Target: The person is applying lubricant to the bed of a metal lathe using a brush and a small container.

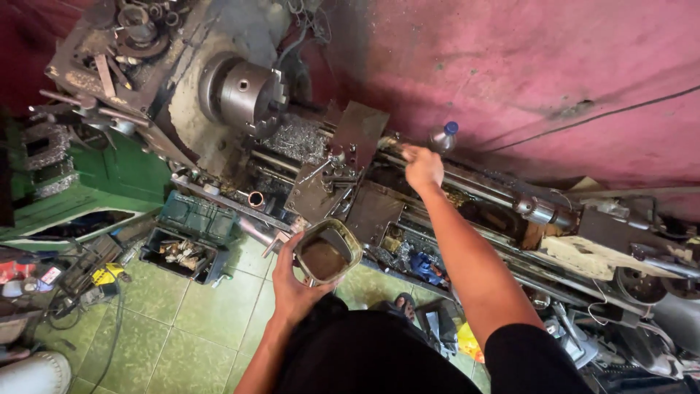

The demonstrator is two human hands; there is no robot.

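Observation:
My left hand [290, 281] grips a dented metal can [327, 252] with brown liquid inside, held in front of me over the lathe's near side. My right hand [423, 166] reaches out to the far side of the lathe bed [467, 191], its fingers closed on something at the back rail; what it holds is hidden. A clear plastic bottle with a blue cap [442, 136] stands just beyond that hand. The lathe's steel chuck [250, 95] sits to the upper left, with a heap of metal shavings [295, 141] beside it.
A green tool box [188, 235] with small parts sits on the tiled floor [197, 321] at left. Cables and clutter [80, 281] lie at far left. A pink wall [525, 73] backs the lathe. The tailstock [576, 219] and more machine parts fill the right side.

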